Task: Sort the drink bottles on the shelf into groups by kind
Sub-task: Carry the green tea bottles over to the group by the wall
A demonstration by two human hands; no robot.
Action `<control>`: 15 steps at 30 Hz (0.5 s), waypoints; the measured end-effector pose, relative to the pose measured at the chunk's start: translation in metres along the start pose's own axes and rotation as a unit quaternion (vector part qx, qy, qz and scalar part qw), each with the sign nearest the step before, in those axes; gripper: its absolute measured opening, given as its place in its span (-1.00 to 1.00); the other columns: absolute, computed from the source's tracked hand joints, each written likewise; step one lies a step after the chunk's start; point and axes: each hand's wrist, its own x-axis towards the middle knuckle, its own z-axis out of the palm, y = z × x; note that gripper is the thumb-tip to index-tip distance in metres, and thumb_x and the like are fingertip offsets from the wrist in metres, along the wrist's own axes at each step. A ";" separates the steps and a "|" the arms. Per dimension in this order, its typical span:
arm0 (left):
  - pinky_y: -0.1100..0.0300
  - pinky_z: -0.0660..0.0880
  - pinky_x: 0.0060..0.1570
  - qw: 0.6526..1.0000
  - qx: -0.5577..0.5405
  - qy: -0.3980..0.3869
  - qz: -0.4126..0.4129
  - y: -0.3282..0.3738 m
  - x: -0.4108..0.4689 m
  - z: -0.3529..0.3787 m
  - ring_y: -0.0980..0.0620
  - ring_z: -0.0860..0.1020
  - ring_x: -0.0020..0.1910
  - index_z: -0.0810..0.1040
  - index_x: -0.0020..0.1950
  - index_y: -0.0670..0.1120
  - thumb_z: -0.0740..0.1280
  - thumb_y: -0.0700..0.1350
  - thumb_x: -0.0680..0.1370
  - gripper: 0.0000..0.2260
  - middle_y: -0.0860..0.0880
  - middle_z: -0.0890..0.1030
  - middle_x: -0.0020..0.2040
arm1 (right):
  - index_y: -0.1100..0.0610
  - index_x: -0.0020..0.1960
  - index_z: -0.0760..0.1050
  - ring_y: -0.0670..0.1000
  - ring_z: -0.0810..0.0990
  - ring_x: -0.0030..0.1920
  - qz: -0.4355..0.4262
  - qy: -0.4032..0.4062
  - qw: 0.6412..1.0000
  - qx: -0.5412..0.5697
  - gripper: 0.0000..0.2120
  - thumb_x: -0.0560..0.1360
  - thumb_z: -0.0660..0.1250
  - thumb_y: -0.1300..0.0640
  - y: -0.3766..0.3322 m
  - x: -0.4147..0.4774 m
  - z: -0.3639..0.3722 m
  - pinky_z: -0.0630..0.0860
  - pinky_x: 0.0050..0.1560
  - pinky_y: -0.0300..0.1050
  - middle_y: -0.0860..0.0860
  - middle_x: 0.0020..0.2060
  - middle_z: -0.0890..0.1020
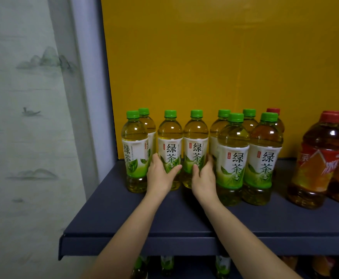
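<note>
On the dark blue shelf, against a yellow back panel: green-capped tea bottles cluster left and centre, large red-capped bottles stand well apart at the right edge. The left hand grasps the lower body of the left middle bottle, thumb across the label, fingers round its left side. The right hand grasps the right middle bottle, thumb on the front, fingers curled behind its right side. Both bottles are upright, side by side, just beside each other, mid-shelf toward the far side. Step in hand, as I read it: closing up the green teas into one block, two at a time. The next move likely calls for sliding the pair left toward the end bottle, kept upright and clear of the near bottles on the right. One small red-capped bottle sits far behind the rightmost green one and looks like a stray. Fetching it would mean reaching past the near row. Hard to make out: the stray shows only cap and shoulder, its label is hidden. Whether the held bottles' bases rest on the shelf, I cannot tell. The right hand's fingertips are out of sight. The red bottles are cut by the frame edge. The lower-shelf bottles show only in part under the shelf lip.
</note>
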 end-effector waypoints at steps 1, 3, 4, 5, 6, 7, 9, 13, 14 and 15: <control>0.12 0.42 0.10 1.000 -0.003 -0.003 0.000 0.001 0.002 0.000 -0.11 0.49 0.20 0.35 0.20 -0.24 0.47 -0.07 0.41 -0.51 -0.17 0.53 0.19 | 0.20 0.47 0.05 0.10 0.27 0.42 0.001 -0.001 1.000 0.001 -0.49 0.57 0.14 0.27 0.000 0.000 0.000 0.18 0.36 -0.14 0.15 0.41 0.30; 0.20 0.40 0.06 1.000 -0.013 -0.013 -0.006 0.002 0.004 0.000 -0.09 0.50 0.20 0.34 0.22 -0.23 0.46 -0.09 0.42 -0.52 -0.15 0.53 0.21 | 0.20 0.48 0.03 0.11 0.26 0.42 0.000 -0.003 1.000 0.000 -0.48 0.57 0.13 0.27 -0.001 0.001 0.000 0.18 0.36 -0.14 0.15 0.42 0.30; 0.22 0.40 0.05 1.000 -0.017 -0.017 -0.010 0.002 0.005 -0.001 -0.08 0.50 0.21 0.34 0.22 -0.23 0.45 -0.10 0.42 -0.52 -0.15 0.54 0.21 | 0.19 0.48 0.03 0.11 0.26 0.42 0.001 -0.004 1.000 0.001 -0.48 0.57 0.13 0.27 -0.001 0.001 0.000 0.18 0.36 -0.14 0.15 0.42 0.29; 0.22 0.40 0.04 1.000 -0.019 -0.019 -0.012 0.002 0.005 -0.001 -0.08 0.50 0.20 0.34 0.22 -0.23 0.45 -0.10 0.42 -0.52 -0.14 0.54 0.21 | 0.19 0.48 0.02 0.11 0.26 0.43 0.004 -0.005 1.000 0.003 -0.48 0.57 0.13 0.27 -0.001 0.000 -0.001 0.17 0.36 -0.14 0.15 0.42 0.28; 0.23 0.40 0.04 0.999 -0.022 -0.021 -0.013 0.001 0.006 0.000 -0.07 0.51 0.20 0.34 0.22 -0.22 0.45 -0.10 0.42 -0.52 -0.14 0.54 0.21 | 0.19 0.48 0.02 0.10 0.26 0.43 0.006 -0.007 1.000 0.005 -0.48 0.58 0.12 0.26 -0.001 0.001 -0.001 0.17 0.36 -0.14 0.14 0.43 0.28; 0.24 0.39 0.04 0.999 -0.024 -0.022 -0.013 0.000 0.005 0.001 -0.07 0.50 0.21 0.34 0.23 -0.22 0.45 -0.10 0.43 -0.52 -0.13 0.54 0.22 | 0.19 0.48 0.02 0.10 0.25 0.43 0.006 -0.008 1.000 0.006 -0.48 0.58 0.12 0.26 -0.001 0.000 -0.001 0.17 0.37 -0.13 0.14 0.43 0.28; 0.27 0.37 0.05 0.999 -0.024 -0.028 -0.013 0.001 0.004 0.000 -0.06 0.49 0.24 0.33 0.26 -0.20 0.44 -0.09 0.43 -0.50 -0.12 0.52 0.24 | 0.17 0.48 0.02 0.10 0.25 0.43 0.007 -0.010 1.000 0.006 -0.48 0.58 0.12 0.26 0.000 0.000 -0.001 0.17 0.38 -0.12 0.13 0.43 0.28; 0.20 0.30 0.27 0.995 -0.047 -0.084 -0.009 0.001 -0.006 -0.009 0.00 0.36 0.36 0.22 0.41 -0.16 0.39 -0.07 0.48 -0.42 -0.06 0.40 0.37 | 0.13 0.49 0.02 0.05 0.20 0.46 -0.013 -0.022 1.000 0.001 -0.42 0.54 0.16 0.30 0.002 -0.004 -0.004 0.13 0.46 -0.03 0.09 0.45 0.26; 0.17 0.27 0.34 0.992 -0.060 -0.108 -0.003 0.000 -0.011 -0.013 0.02 0.32 0.39 0.20 0.44 -0.14 0.37 -0.07 0.49 -0.41 -0.03 0.37 0.40 | 0.11 0.50 0.01 0.01 0.16 0.47 -0.027 -0.030 0.999 0.002 -0.38 0.53 0.18 0.32 0.001 -0.007 -0.005 0.10 0.48 -0.01 0.06 0.46 0.23; 0.15 0.27 0.36 0.990 -0.069 -0.125 0.003 -0.002 -0.017 -0.019 0.05 0.32 0.38 0.21 0.44 -0.13 0.35 -0.07 0.51 -0.44 -0.02 0.37 0.39 | 0.10 0.51 -0.01 -0.02 0.11 0.49 -0.043 -0.042 0.998 0.004 -0.34 0.51 0.19 0.34 0.001 -0.011 -0.006 0.07 0.49 0.01 0.04 0.48 0.19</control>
